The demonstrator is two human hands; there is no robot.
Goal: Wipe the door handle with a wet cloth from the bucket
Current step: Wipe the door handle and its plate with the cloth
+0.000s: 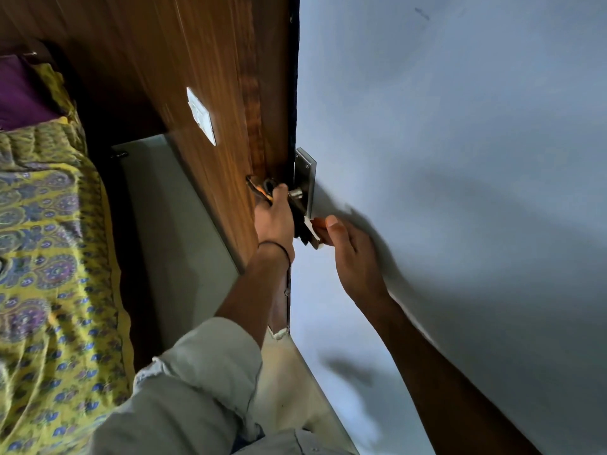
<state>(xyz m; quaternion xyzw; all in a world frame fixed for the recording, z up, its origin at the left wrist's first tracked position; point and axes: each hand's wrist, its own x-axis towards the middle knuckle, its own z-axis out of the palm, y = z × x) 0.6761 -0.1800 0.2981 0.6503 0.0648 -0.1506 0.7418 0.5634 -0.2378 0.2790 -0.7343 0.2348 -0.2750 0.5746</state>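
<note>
I'm at the door edge (292, 93), one hand per side so it stays put while I wipe. My left hand (274, 221) is closed around the handle (295, 193) on the wood side, a dark bit under the fingers, maybe the cloth, can't tell. My right hand (345, 247) is curled at the bottom of the metal plate (305, 172), pinching something orange. No bucket in view.
</note>
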